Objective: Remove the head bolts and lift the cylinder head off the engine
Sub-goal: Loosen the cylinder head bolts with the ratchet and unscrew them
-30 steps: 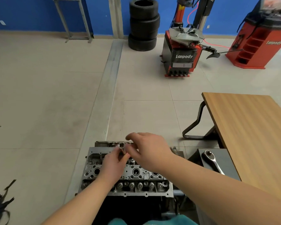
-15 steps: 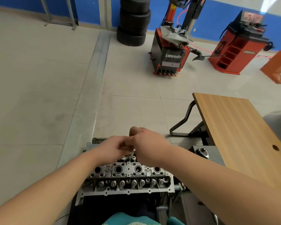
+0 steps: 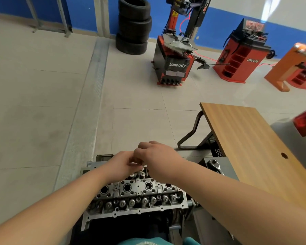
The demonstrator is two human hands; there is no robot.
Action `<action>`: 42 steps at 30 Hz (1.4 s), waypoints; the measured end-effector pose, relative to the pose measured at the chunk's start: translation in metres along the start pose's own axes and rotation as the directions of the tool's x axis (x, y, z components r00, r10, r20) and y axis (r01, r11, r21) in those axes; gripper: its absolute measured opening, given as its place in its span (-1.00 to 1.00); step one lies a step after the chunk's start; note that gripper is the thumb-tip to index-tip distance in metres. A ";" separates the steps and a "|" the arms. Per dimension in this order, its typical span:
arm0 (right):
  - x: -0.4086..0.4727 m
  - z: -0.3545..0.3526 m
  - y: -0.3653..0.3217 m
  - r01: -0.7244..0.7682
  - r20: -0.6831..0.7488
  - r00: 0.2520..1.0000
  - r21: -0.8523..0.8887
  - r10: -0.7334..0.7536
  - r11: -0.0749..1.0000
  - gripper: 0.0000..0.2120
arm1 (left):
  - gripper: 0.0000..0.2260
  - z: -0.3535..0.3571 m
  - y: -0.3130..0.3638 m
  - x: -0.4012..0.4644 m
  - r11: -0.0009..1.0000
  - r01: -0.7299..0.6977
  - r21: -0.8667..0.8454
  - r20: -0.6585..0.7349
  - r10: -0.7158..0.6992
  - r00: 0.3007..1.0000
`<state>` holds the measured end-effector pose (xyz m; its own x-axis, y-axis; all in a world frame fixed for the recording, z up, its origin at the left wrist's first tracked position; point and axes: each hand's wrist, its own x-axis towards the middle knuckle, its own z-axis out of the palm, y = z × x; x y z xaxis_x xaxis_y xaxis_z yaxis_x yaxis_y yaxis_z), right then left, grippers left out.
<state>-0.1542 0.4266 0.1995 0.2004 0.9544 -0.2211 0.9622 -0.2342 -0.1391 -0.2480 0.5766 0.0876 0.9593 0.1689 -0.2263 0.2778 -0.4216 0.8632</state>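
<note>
Head view: cylinder head (image 3: 136, 198) on engine, long axis left-right, ports up. Left hand (image 3: 121, 164) and right hand (image 3: 157, 159) meet above its far edge, pinching small metal part (image 3: 137, 163); ratchet (image 3: 215, 165) right of it.

— What lettering can be read?
— "Lanpody" is printed in white on the black panel of the tyre changer (image 3: 177, 65), and again on the red wheel balancer (image 3: 242, 55).
— Anything else?
— Partly cut-off white letters are seen on the changer's black column (image 3: 200, 10).
</note>
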 end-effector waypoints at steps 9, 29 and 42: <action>0.007 0.001 0.002 -0.185 -0.008 0.983 -0.016 0.185 0.983 -0.81 | -0.76 -0.005 0.008 0.000 0.993 -0.006 -0.115 -0.055 0.000 0.999; 0.006 -0.005 0.007 -0.073 -0.060 0.995 0.111 0.080 0.991 -0.79 | -0.95 -0.002 0.009 0.005 1.000 0.003 -0.009 0.020 -0.002 1.000; 0.002 -0.003 0.008 -0.016 -0.109 0.994 0.026 0.019 1.000 -0.78 | -0.71 -0.002 0.007 0.010 1.000 -0.011 -0.005 -0.034 0.011 0.999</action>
<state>-0.1454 0.4271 0.2013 0.2377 0.9643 -0.1168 0.9537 -0.2545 -0.1604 -0.2366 0.5772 0.0928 0.9600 0.1948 -0.2011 0.2668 -0.4191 0.8679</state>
